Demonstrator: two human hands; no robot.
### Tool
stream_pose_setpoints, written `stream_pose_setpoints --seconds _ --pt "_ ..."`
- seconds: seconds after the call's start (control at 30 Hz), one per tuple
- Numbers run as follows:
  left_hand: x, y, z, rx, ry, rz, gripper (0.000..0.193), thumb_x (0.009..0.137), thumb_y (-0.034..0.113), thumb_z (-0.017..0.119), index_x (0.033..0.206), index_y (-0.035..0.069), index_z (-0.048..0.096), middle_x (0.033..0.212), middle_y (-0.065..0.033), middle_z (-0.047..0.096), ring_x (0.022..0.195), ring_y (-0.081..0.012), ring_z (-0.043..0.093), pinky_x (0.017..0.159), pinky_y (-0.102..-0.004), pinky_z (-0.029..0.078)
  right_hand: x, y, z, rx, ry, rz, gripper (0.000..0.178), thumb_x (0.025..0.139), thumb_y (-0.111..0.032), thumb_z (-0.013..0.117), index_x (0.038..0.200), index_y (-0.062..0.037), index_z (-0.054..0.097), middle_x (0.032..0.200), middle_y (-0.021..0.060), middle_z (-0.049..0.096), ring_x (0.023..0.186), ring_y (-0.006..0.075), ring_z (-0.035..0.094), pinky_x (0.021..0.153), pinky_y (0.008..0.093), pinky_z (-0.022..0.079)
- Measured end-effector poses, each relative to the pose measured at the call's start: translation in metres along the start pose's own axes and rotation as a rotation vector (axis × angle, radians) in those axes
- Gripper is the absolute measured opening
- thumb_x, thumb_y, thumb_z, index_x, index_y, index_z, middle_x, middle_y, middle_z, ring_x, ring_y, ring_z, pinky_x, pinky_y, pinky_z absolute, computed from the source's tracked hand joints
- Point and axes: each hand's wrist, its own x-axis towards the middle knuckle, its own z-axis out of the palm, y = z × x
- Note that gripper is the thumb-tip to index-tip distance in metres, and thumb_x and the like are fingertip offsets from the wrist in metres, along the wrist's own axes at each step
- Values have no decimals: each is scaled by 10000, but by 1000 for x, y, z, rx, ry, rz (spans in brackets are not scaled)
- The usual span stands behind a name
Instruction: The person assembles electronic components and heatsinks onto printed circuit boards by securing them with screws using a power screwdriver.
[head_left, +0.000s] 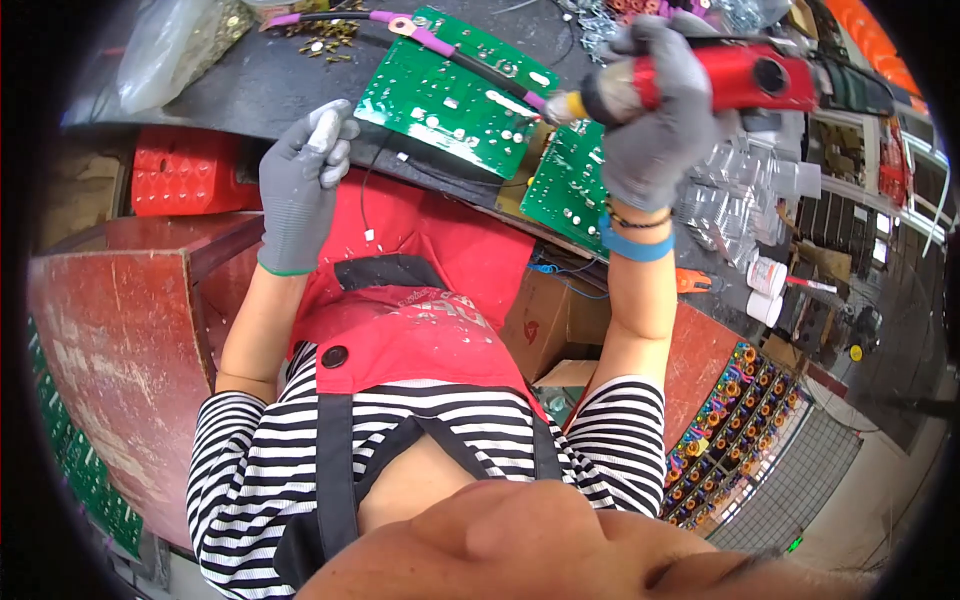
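My right hand (pixel 665 135), in a grey glove, is wrapped round a red power screwdriver (pixel 745 78). Its yellow-banded nose points left, at the right end of a black cable (pixel 485 75) with purple sleeves and a ring lug. That cable lies across a green circuit board (pixel 430 105) on the bench; whether the tool's tip touches it, I cannot tell. My left hand (pixel 300 185), also gloved, is held just off the board's left edge. Its fingers are curled in, and anything between them is hidden. A second green circuit board (pixel 565 190) lies partly behind my right wrist.
Brass screws (pixel 325 45) lie scattered beyond my left hand, beside a clear plastic bag (pixel 180 50). Metal hardware (pixel 595 30) is heaped at the back. Clear plastic containers (pixel 725 200) and white tubs (pixel 765 290) stand to the right. A red bin (pixel 190 170) is below the bench's left edge.
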Motion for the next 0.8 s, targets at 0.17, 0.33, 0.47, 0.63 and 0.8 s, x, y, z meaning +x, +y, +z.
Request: stream_pose_setpoints --seconds 0.17,0.33,0.47,0.63,0.8 --pt "-42 2 25 38 -57 -125 241 945 38 567 1151 -75 615 930 -119 655 616 -48 473 495 -157 336 -11 -32 -7 271 -19 266 338 870 -172 589 1147 19 553 950 159 660 806 262 636 721 383 537" --pt "-54 -13 33 -170 -368 -393 245 965 179 605 1064 -45 599 797 -54 583 563 -29 400 459 -163 296 -35 -68 24 387 26 364 275 859 -105 599 1107 7 563 901 137 640 699 203 599 605 333 510" --pt "-67 -19 44 -145 -382 -446 329 977 292 606 1030 -32 594 771 -34 559 547 -26 374 452 -162 278 -52 -75 29 342 78 308 211 862 -18 614 1071 8 591 857 110 640 661 155 603 565 288 508" --pt "-77 -22 56 -106 -420 -430 377 980 347 593 1038 -25 588 774 -27 528 559 -25 360 461 -165 273 -63 -41 4 216 -180 41 181 890 -9 625 1054 54 673 898 101 696 792 169 680 730 288 551" --pt "-87 -21 64 -125 -386 -441 398 976 365 596 1074 -20 569 784 -24 506 576 -28 355 473 -166 279 -58 -34 -5 11 -357 -391 185 903 -14 616 1072 42 665 900 101 691 766 157 670 700 276 543"
